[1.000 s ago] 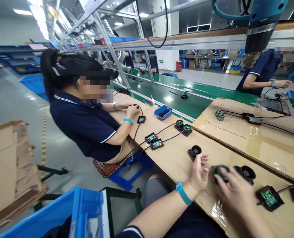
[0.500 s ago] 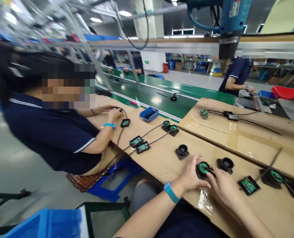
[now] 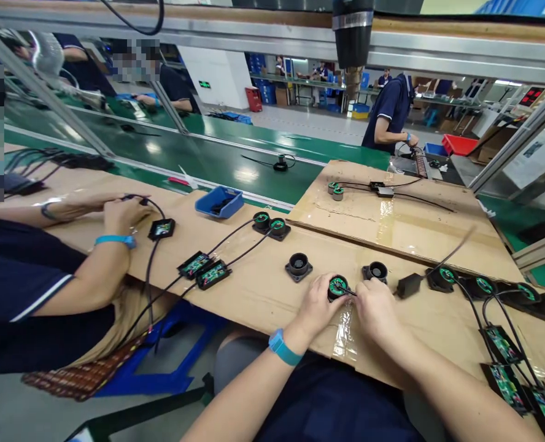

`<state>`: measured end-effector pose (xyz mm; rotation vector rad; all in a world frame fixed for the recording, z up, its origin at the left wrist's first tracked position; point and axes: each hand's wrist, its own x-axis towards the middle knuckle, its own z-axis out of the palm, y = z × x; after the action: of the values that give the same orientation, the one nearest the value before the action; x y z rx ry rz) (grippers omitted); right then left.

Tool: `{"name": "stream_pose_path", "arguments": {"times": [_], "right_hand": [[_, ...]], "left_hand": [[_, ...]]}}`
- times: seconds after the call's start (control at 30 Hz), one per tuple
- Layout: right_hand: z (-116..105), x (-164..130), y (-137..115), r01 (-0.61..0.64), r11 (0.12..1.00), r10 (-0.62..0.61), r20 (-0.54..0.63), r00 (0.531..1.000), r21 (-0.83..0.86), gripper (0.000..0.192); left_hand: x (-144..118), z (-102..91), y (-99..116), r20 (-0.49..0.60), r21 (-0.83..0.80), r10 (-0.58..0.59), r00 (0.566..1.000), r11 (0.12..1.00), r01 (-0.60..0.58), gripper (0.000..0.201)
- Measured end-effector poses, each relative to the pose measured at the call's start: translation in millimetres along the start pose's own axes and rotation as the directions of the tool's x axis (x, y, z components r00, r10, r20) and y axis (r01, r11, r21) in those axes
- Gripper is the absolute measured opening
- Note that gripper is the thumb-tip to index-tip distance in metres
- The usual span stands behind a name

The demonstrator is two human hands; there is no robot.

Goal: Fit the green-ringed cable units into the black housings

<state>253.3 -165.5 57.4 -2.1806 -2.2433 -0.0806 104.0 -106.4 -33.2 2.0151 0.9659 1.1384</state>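
My left hand (image 3: 316, 308) is wrapped round a black round housing with a green circuit board (image 3: 337, 285) facing up. At its right side my right hand (image 3: 377, 310) is closed on the black cable (image 3: 350, 293) that runs out of the board. Just beyond my right knuckles sits an open black housing (image 3: 376, 271), partly covered by the hand. Another such housing (image 3: 299, 265) stands to the left, apart from my hands. A small black box (image 3: 409, 286) on a cable lies right of my right hand, its dark side showing.
Wired housings (image 3: 484, 285) and open boxes with green boards (image 3: 502, 380) crowd the right. More wired boxes (image 3: 212, 274) lie left, near a blue tray (image 3: 220, 202). A co-worker's hands (image 3: 125, 215) work at the far left. A power tool (image 3: 353, 43) hangs overhead.
My view has swung right, so things sit further left. My right hand has closed on the cable. The small box beside it has tipped over, hiding its green board.
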Motion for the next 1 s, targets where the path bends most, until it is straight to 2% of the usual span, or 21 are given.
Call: {"name": "stream_pose_path", "arguments": {"times": [0.1,0.17,0.23,0.3,0.37,0.47,0.53,0.6,0.67,0.77,0.83,0.9,1.0], "right_hand": [[6.7,-6.1,-7.5,0.002,0.997,-0.001,-0.015,1.0,0.072,0.014],[2.1,-12.0,-3.9,0.013,0.987,-0.015,0.008,1.0,0.161,0.009],[-10.3,-19.0,12.5,0.042,0.967,-0.045,0.009,0.999,0.251,0.011],[-26.1,-26.7,41.8,0.05,0.957,-0.053,0.003,0.999,0.285,0.014],[-38.3,-34.1,78.2,-0.008,0.969,-0.007,0.057,0.998,0.246,0.034],[-40.6,-40.0,125.1,-0.112,0.979,0.063,0.272,0.96,0.168,0.078],[-34.9,-37.1,140.5,-0.109,0.981,0.041,0.381,0.924,0.159,0.086],[-32.1,-29.6,142.2,-0.061,0.987,-0.004,0.4,0.916,0.15,0.072],[-39.2,-22.8,133.9,-0.008,0.995,-0.031,0.383,0.923,0.102,0.051],[-71.3,-29.8,112.4,0.049,0.999,-0.042,0.323,0.945,-0.011,0.036],[-99.7,-51.7,98.1,0.054,0.998,-0.041,0.246,0.968,-0.043,0.029],[-123.4,-84.7,88.8,0.019,1.0,-0.023,0.2,0.98,0.024,0.025],[-133.8,-140.8,90.2,-0.129,0.962,0.067,0.248,0.966,0.242,0.03]], "left_hand": [[-0.9,0.3,-0.5,-0.007,0.038,0.043,0.999,0.998,-0.043,0.039],[-1.4,-0.1,-0.8,0.007,0.053,0.078,0.997,0.996,-0.079,0.031],[-1.4,-0.6,-1.6,0.005,0.062,0.097,0.995,0.993,-0.097,0.027],[-0.9,-0.8,-2.8,-0.015,0.074,0.105,0.994,0.992,-0.104,0.025],[-0.2,-0.6,-4.6,-0.03,0.094,0.125,0.992,0.988,-0.122,0.023],[-0.1,0.0,-7.5,-0.027,0.12,0.156,0.987,0.981,-0.152,0.021],[-0.5,0.2,-8.9,-0.022,0.138,0.171,0.985,0.976,-0.166,0.02],[-0.6,-0.2,-9.0,-0.019,0.157,0.186,0.982,0.971,-0.18,0.018],[0.3,-1.5,-7.1,-0.013,0.165,0.208,0.978,0.965,-0.203,0.014],[3.0,-5.4,-2.8,-0.015,0.167,0.237,0.971,0.959,-0.231,0.01],[4.4,-8.5,-1.1,-0.009,0.18,0.246,0.969,0.954,-0.24,0.01],[3.9,-10.1,-0.4,0.005,0.213,0.269,0.963,0.941,-0.264,0.009],[-1.4,-3.5,4.1,0.065,0.233,0.334,0.94,0.911,-0.34,0.006]]}}
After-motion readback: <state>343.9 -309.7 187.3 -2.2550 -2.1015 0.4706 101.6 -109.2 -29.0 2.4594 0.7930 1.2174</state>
